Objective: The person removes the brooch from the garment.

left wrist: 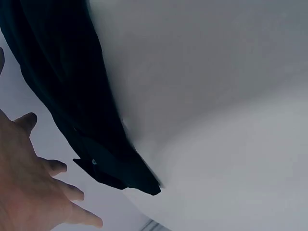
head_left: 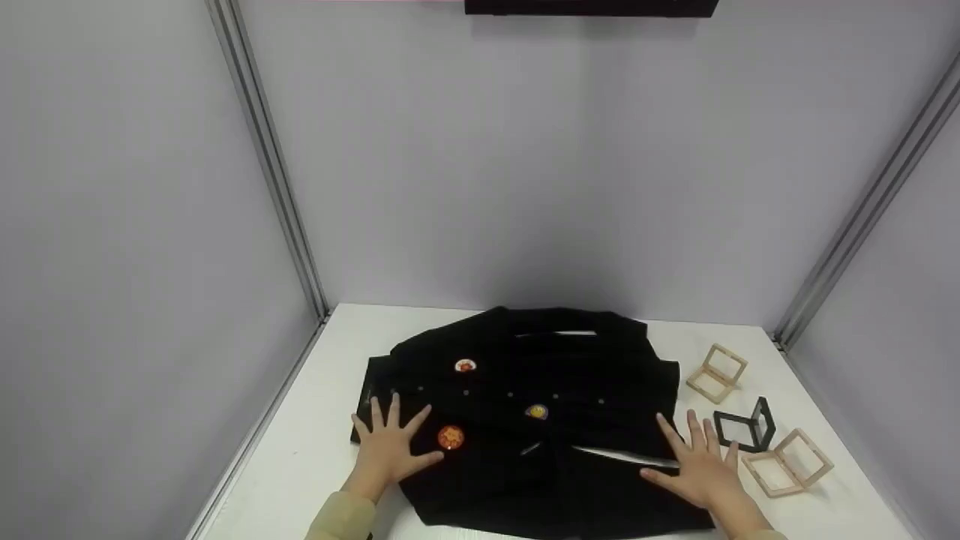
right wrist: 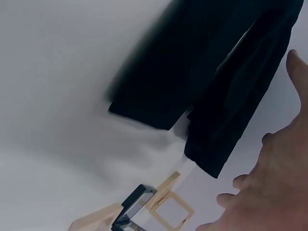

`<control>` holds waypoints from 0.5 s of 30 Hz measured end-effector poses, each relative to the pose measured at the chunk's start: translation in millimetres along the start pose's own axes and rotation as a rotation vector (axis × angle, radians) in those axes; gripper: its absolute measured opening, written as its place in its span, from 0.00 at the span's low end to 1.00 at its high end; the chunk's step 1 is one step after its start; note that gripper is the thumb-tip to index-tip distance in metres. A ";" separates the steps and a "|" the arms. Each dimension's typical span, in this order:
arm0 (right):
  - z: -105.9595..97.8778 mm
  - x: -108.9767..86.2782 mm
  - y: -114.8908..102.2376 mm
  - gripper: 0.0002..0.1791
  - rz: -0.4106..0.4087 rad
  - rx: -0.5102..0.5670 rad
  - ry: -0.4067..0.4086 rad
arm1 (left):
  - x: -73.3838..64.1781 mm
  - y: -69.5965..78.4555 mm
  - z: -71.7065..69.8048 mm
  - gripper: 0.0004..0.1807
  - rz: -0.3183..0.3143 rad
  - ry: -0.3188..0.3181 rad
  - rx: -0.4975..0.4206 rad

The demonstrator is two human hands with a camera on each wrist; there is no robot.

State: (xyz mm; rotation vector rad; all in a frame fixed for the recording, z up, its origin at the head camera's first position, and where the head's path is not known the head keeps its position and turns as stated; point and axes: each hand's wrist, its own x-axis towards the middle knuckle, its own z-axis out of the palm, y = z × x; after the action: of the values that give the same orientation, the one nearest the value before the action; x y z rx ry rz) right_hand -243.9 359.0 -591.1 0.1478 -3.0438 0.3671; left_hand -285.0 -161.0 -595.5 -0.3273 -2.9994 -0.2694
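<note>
A black button-front garment (head_left: 600, 367) lies spread on the white table, its row of small buttons running left to right in the head view. Three colourful badges sit on it: a red and white one (head_left: 465, 366), an orange round one (head_left: 451, 437) and a yellow and blue one (head_left: 537, 411). My left hand (head_left: 385, 450), fingers spread, is over the garment's left side. Over its right side is my right hand (head_left: 703, 469), also with fingers spread. Neither hand holds anything. Both wrist views show the hands apart from the dark cloth (left wrist: 72, 72).
To the right of the garment stand a light wooden hinged frame (head_left: 716, 373), a black hinged frame (head_left: 742, 429) and another wooden one (head_left: 787, 465), all unfolded. Grey walls (head_left: 525, 165) enclose the white table (head_left: 300, 442) at the back and sides.
</note>
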 end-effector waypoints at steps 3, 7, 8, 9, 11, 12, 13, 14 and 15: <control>2.2 5.4 -7.2 0.57 -0.025 -0.005 -0.010 | 0.8 1.0 3.4 0.49 0.001 0.006 -0.019; 7.9 12.5 -17.8 0.57 -0.052 0.002 -0.006 | 3.8 1.2 8.3 0.49 0.003 0.012 -0.034; 9.0 13.9 -20.6 0.57 -0.060 0.011 -0.006 | 4.6 1.1 9.4 0.50 0.004 0.013 -0.038; 9.4 15.1 -24.1 0.57 -0.068 0.020 -0.006 | 5.4 0.6 10.7 0.50 0.003 0.008 -0.038; 8.6 17.5 -31.1 0.57 -0.080 0.029 -0.026 | 6.2 -0.6 13.4 0.50 0.001 -0.002 -0.035; 7.9 18.8 -34.6 0.58 -0.085 0.031 -0.043 | 6.2 -1.3 14.3 0.50 0.000 -0.008 -0.038; 7.6 20.2 -37.8 0.58 -0.088 0.033 -0.059 | 6.0 -1.9 14.9 0.50 -0.002 -0.017 -0.039; 7.1 21.7 -40.7 0.58 -0.094 0.037 -0.076 | 5.7 -2.3 15.0 0.49 -0.007 -0.032 -0.041; 6.3 22.9 -43.8 0.58 -0.099 0.037 -0.091 | 5.3 -2.9 15.1 0.49 -0.011 -0.048 -0.043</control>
State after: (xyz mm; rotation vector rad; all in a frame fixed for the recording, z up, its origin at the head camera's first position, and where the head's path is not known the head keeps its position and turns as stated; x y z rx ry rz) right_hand -262.4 313.2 -585.0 0.3249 -3.1040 0.4211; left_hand -292.2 -159.9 -610.1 -0.3264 -3.0468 -0.3316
